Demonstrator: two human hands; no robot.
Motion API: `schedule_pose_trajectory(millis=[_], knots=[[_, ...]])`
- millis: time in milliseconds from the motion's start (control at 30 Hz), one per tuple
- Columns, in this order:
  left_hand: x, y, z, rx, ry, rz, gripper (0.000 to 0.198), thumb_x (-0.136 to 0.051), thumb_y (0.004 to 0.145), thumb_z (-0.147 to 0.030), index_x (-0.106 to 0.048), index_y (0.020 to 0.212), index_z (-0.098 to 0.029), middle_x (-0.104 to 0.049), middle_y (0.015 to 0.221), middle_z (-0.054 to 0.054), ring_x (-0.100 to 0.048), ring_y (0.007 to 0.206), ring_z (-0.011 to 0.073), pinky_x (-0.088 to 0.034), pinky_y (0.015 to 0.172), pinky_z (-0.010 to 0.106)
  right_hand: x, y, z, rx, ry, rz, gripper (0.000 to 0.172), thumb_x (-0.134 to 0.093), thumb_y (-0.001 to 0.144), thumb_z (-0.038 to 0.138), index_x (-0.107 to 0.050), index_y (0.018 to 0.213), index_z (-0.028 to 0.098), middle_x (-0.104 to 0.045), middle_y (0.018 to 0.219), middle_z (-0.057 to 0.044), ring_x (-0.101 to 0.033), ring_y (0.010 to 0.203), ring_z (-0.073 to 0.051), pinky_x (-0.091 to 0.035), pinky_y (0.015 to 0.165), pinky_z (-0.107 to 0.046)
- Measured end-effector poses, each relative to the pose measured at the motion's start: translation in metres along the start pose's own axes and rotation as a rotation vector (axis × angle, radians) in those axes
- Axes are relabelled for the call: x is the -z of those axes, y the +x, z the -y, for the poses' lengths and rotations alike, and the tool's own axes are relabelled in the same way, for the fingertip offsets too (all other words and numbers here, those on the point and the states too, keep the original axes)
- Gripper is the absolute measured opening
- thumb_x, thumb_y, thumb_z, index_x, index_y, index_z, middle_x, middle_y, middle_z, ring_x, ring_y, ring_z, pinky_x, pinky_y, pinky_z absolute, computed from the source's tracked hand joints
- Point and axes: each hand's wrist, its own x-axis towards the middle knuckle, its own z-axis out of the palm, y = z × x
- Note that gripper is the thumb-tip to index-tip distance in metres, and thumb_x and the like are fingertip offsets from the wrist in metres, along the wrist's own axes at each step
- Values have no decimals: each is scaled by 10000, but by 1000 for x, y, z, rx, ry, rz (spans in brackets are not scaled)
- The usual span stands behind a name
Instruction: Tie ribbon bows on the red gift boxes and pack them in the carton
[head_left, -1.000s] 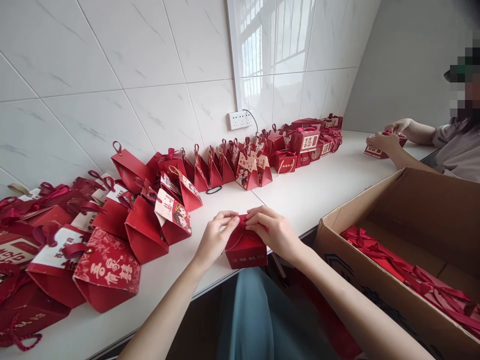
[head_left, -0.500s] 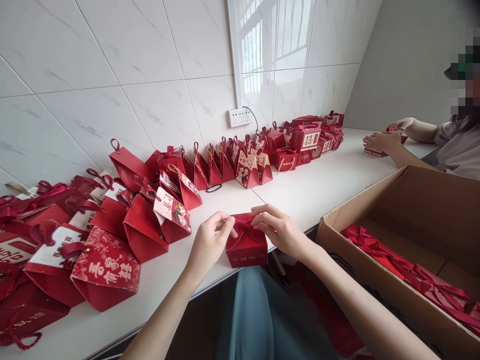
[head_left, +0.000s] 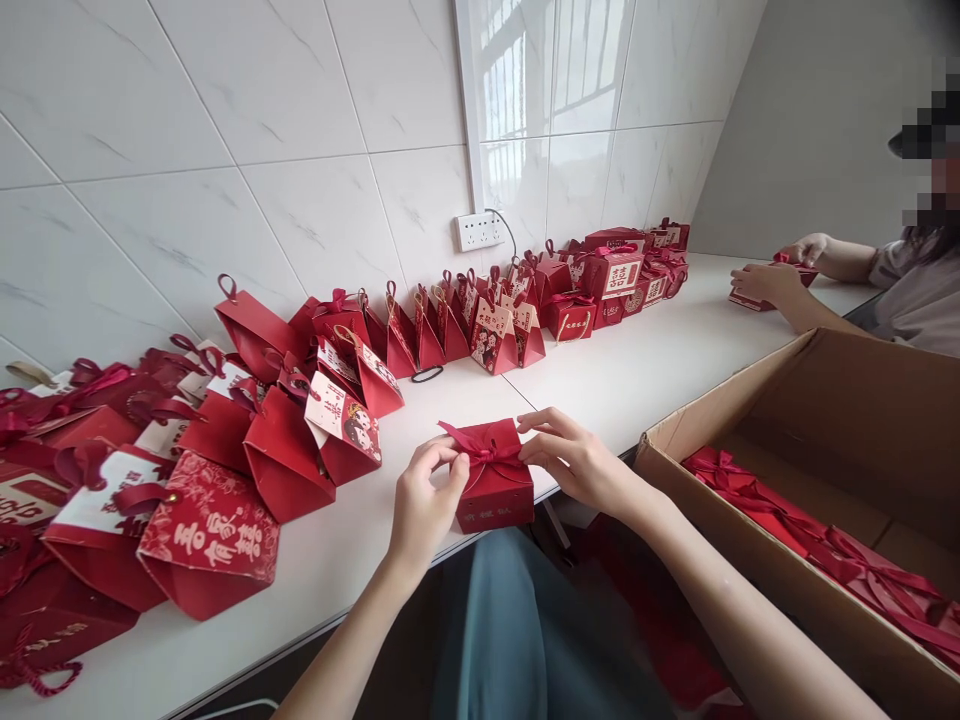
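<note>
A small red gift box (head_left: 496, 505) with faint gold lettering stands at the table's front edge, just before my knees. Across its top a dark red ribbon (head_left: 487, 453) is tied in a knot, one tail sticking out to the upper left. My left hand (head_left: 424, 495) pinches the ribbon's left part between thumb and fingers. On the other side my right hand (head_left: 574, 460) has its fingers closed at the ribbon's right end; the fingertips are partly hidden.
Red gift boxes (head_left: 217, 530) crowd the left of the white table (head_left: 592, 385), and more line the wall. A cardboard carton (head_left: 720, 400) holding ribboned boxes stands at right. Beyond it, another person's hands (head_left: 772, 280) hold a red box. A black ring (head_left: 427, 374) lies mid-table.
My hands have moved slightly apart, drawing the ribbon out to both sides. The knot and the box top now show more. The co-worker's hands have hardly moved.
</note>
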Motion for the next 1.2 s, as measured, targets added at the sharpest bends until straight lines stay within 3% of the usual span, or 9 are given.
schedule_pose_trajectory(millis=[167,300,400,667,800,900,1000,1100,1200], knots=[[-5,-3,1,-36,-8,-45,204,-526,810,-360,-555,696,-193,-626,977,67,-590,980,207,-471,854,314,1,-3,9,-127,-51,-49,127,-486,916,275,-589,903,203,-557,1074,-114,-596,953,-209,-515,799,-366],[-4,-1,-1,-42,-28,-50,203,-517,815,-363,-569,717,-193,-596,930,56,-590,916,188,-491,808,293,-5,-1,24,-428,-66,-65,341,-376,947,399,-512,703,203,-545,776,-46,-558,684,-161,-489,668,-319],[-4,0,-3,-5,-29,-67,187,-522,807,-358,-571,728,-195,-564,863,37,-580,854,174,-493,768,276,-10,3,31,-570,-28,-6,376,-407,921,467,-487,658,210,-520,731,-22,-525,616,-145,-470,630,-300],[-4,1,-8,105,-79,23,241,-493,829,-371,-488,657,-201,-490,670,-22,-495,641,128,-424,614,222,-22,12,28,-596,108,-135,288,-558,833,445,-556,669,209,-518,755,-37,-537,739,-185,-479,707,-340],[-6,0,-3,140,-173,45,327,-492,840,-416,-386,614,-204,-351,588,-49,-356,554,104,-338,534,208,-24,16,19,-715,350,-135,282,-592,785,460,-586,677,201,-573,970,-85,-551,1001,-235,-471,811,-367],[-9,0,2,140,-236,33,343,-490,840,-425,-362,611,-203,-318,601,-48,-318,573,103,-316,543,208,-19,20,13,-805,501,-109,310,-653,714,492,-605,667,190,-558,1161,-121,-456,1216,-279,-375,974,-419],[-10,0,5,148,-268,29,345,-478,844,-434,-355,618,-204,-309,605,-48,-301,576,105,-305,543,211,-12,22,10,-840,545,-63,366,-693,657,534,-607,623,179,-585,1157,-148,-389,1292,-304,-275,1047,-449],[-11,-1,7,146,-252,25,350,-465,852,-435,-341,617,-207,-278,595,-52,-275,562,106,-289,532,214,-7,21,7,-851,604,-28,420,-707,622,572,-591,581,171,-628,1061,-141,-426,1258,-313,-322,1015,-439],[-12,-3,9,123,-230,23,339,-452,861,-425,-344,623,-209,-270,600,-50,-268,559,109,-287,530,218,-7,18,3,-863,774,15,431,-714,628,563,-581,603,155,-645,968,-95,-594,993,-251,-432,906,-417]])
